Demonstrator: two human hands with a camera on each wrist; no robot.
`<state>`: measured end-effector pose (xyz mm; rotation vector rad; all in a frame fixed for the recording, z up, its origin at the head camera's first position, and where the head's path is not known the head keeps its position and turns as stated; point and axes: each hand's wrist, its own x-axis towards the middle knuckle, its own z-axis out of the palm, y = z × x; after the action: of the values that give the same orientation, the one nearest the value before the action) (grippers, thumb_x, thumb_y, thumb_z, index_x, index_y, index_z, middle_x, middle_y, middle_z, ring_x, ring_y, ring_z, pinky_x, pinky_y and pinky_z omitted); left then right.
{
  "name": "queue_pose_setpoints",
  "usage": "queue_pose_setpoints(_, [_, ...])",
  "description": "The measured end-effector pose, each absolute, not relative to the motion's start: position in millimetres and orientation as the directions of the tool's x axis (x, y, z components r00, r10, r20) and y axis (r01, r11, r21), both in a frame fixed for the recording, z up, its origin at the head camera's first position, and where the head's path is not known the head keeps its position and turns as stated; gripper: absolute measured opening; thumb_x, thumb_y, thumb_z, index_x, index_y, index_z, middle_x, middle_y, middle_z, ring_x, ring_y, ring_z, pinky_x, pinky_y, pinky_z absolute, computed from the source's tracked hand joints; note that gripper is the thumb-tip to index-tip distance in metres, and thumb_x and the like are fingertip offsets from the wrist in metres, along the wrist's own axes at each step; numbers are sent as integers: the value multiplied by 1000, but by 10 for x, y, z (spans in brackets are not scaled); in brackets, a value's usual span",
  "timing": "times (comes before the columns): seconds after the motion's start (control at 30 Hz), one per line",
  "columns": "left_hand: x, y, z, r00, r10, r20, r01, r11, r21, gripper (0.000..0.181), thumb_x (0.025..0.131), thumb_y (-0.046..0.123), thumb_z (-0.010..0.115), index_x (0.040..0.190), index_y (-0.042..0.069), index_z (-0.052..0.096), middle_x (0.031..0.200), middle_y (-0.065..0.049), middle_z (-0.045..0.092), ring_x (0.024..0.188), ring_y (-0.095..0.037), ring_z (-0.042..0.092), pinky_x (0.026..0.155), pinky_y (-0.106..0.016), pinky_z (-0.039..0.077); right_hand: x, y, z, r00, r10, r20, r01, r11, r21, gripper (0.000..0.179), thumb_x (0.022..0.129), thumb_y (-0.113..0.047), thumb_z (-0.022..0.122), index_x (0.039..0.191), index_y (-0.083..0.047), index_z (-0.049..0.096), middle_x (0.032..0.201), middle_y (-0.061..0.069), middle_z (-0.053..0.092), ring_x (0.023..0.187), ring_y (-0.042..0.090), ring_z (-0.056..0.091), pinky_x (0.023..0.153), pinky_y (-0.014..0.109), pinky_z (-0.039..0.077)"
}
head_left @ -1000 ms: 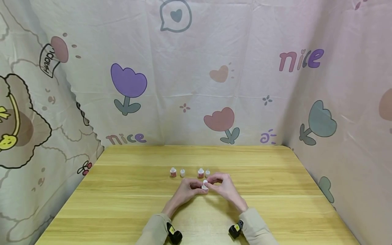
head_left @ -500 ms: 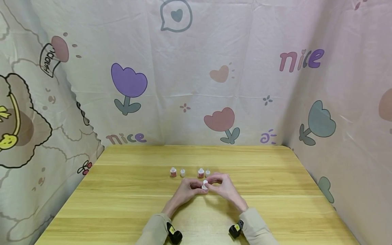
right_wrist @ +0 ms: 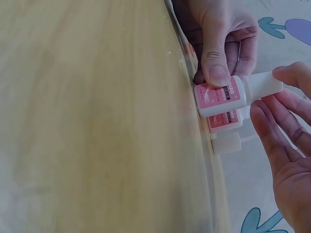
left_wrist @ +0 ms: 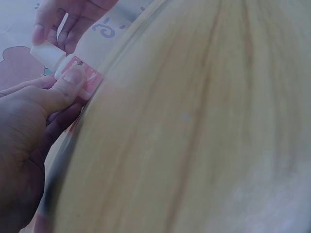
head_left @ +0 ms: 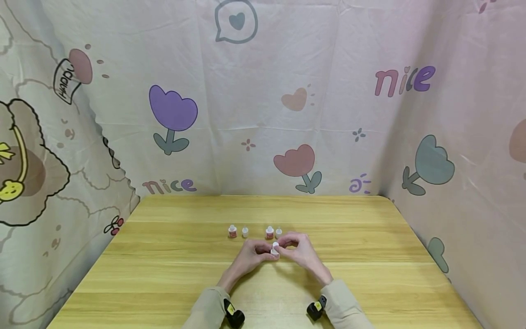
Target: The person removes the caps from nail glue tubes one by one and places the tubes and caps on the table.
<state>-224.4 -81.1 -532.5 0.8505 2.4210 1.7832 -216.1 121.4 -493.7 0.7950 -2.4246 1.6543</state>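
Observation:
A small white glue bottle (right_wrist: 216, 99) with a pink label stands upright near the middle of the table, between both hands. My left hand (head_left: 251, 253) grips its body, the thumb pressed on the label (left_wrist: 96, 77) in the left wrist view. At the top, my right hand (head_left: 303, 252) pinches the white cap (right_wrist: 265, 84) between thumb and fingers. The cap sits at the bottle's neck; whether it is tight cannot be told. Just behind the hands stand another pink-labelled glue bottle (head_left: 269, 233) and a separate white cap (head_left: 279, 233) with a thin tip pointing up.
Farther left stand a third glue bottle (head_left: 232, 232) and a second loose white cap (head_left: 245, 232), side by side. The wooden table (head_left: 185, 274) reaches back to a printed cloth (head_left: 246, 91), which also hangs at both sides.

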Motion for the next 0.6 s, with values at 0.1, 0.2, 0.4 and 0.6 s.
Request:
queue_pose_setpoints(0.1, [-2241, -810, -5324, -848, 433, 304, 420, 201, 885, 15, 84, 10, 80, 99, 8, 78, 94, -9, 79, 84, -9, 75, 77, -22, 59, -2170, 1222, -4958, -854, -368, 368, -475, 262, -840, 9, 85, 0, 76, 93, 3, 75, 91, 19, 74, 81, 7, 67, 83, 43, 61])
queue_pose_setpoints(0.2, [-2239, -809, -5324, -848, 433, 305, 421, 202, 884, 15, 83, 10, 80, 99, 8, 78, 94, -9, 80, 84, -6, 75, 77, -22, 59, -2174, 1235, -4973, -849, -380, 366, -474, 245, -846, 10, 86, -3, 77, 95, 0, 76, 93, 17, 74, 82, 6, 67, 85, 37, 61])
queue_pose_setpoints(0.4, [-2245, -810, -5323, -848, 436, 301, 419, 203, 885, 15, 84, 10, 80, 99, 8, 79, 95, -9, 80, 84, -6, 75, 77, -22, 59, -2177, 1247, -4979, -836, -405, 370, -476, 202, -856, 12, 87, -3, 74, 98, 2, 76, 96, 20, 73, 85, 8, 69, 86, 29, 60])
queue_pose_setpoints(0.6, [-2252, -815, -5331, -852, 432, 296, 412, 202, 889, 15, 84, 11, 80, 98, 9, 79, 94, -8, 80, 83, -7, 75, 77, -22, 59, -2177, 1232, -4983, -863, -360, 354, -451, 234, -861, 12, 86, -8, 78, 95, 0, 76, 93, 18, 75, 81, 5, 67, 82, 25, 59])
